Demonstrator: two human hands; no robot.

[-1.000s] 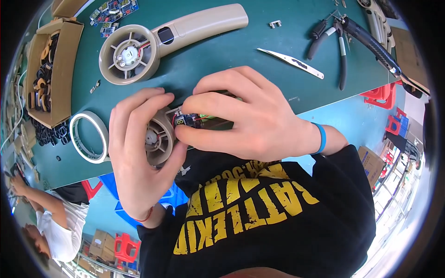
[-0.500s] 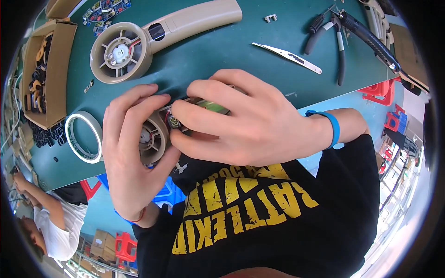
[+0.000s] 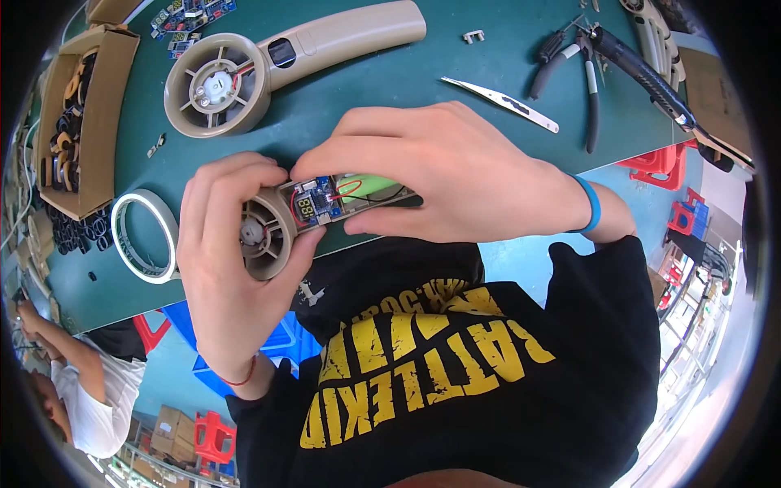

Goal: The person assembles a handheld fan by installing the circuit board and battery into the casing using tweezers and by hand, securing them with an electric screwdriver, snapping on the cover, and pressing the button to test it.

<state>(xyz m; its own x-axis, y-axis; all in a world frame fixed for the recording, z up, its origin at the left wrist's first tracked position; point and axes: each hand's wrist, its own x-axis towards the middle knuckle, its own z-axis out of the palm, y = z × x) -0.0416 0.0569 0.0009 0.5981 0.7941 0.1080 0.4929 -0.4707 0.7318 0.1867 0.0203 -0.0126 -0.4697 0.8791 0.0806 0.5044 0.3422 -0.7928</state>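
tape ring (image 3: 144,236), pliers (image 3: 573,69), tweezers (image 3: 500,103)

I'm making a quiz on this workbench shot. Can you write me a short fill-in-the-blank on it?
1. Both hands hold an open beige handheld ____.
2. The left hand cups its round head; the ____ hand covers the handle.
3. A white ring of ____ lies left of the left hand.
4. The wristband is ____.

Missing words: fan; right; tape; blue

Open green surface (image 3: 390,89) is lying at 12 o'clock of the hands, between the beige fan housing (image 3: 215,85) at 11 and the tweezers (image 3: 500,103) at 1. Pliers (image 3: 569,69) and a black-handled tool (image 3: 651,81) are crowding 2 o'clock. A tape ring (image 3: 145,236) and cardboard box (image 3: 77,122) are blocking 9 to 10. The person's torso is closing off 6.
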